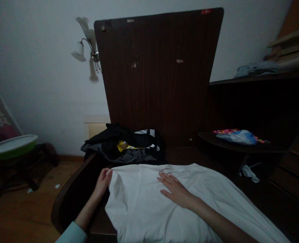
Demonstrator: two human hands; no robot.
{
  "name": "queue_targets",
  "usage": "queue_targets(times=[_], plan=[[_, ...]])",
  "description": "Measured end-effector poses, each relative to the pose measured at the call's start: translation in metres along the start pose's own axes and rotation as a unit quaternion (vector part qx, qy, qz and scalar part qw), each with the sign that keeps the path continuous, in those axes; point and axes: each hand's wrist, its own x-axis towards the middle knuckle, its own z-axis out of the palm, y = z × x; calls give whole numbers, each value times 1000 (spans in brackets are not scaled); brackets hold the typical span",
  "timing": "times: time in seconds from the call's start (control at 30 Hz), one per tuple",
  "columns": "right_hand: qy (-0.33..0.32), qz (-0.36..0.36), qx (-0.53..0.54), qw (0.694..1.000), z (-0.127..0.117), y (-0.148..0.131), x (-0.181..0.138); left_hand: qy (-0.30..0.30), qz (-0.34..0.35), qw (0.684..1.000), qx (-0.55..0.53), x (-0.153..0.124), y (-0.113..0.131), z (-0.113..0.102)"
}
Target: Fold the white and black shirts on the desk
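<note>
A white cloth garment [144, 202] lies spread over the dark wooden surface in front of me, with creases across it and its far edge roughly straight. My left hand [104, 180] pinches the garment at its far left corner. Flat on the middle of the fabric rests my right hand [174, 189], palm down with fingers stretched out. Just beyond the garment sits a pile of dark clothes [129, 146], black and grey with some yellow and white print. The garment's near part runs out of view at the bottom.
A tall dark wooden panel [156, 77] stands upright behind the clothes. On the right, a shelf [240, 143] carries a plastic bag [237, 137]. A curved wooden side [63, 202] bounds the left. Further left, a green basin [15, 148] rests on a stand; a wall lamp [79, 52] hangs above.
</note>
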Motion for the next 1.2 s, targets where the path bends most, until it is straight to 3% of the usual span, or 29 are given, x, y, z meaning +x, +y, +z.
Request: queue_targets(times=[0.17, 0.5, 0.57, 0.73, 0.83, 0.9, 0.97, 1.03, 1.2], plan=[[4, 1, 1, 1000, -3, 1, -1, -19, -112, 983, -146, 5, 5, -7], [12, 2, -3, 1000, 0, 2, -1, -211, -114, 958, -155, -5, 6, -1], [11, 1, -6, 1000, 0, 2, -1, -190, -121, 965, -137, -7, 5, 3], [25, -1, 4, 1000, 0, 2, 0, -76, -77, 991, -73, -1, -2, 3], [25, -4, 6, 1000, 1, 2, 0, -26, -17, 998, 62, 8, -1, -9], [26, -3, 6, 1000, 2, 2, 0, 0, 22, 980, 196, 12, 6, -19], [30, -2, 7, 1000, 2, 2, 0, 7, 38, 951, 307, 14, 18, -28], [33, -2, 7, 999, 2, 2, 0, 2, 33, 936, 352, 15, 33, -30], [32, -4, 4, 999, 1, 0, 1, -88, 19, 966, 241, 6, 72, 1]])
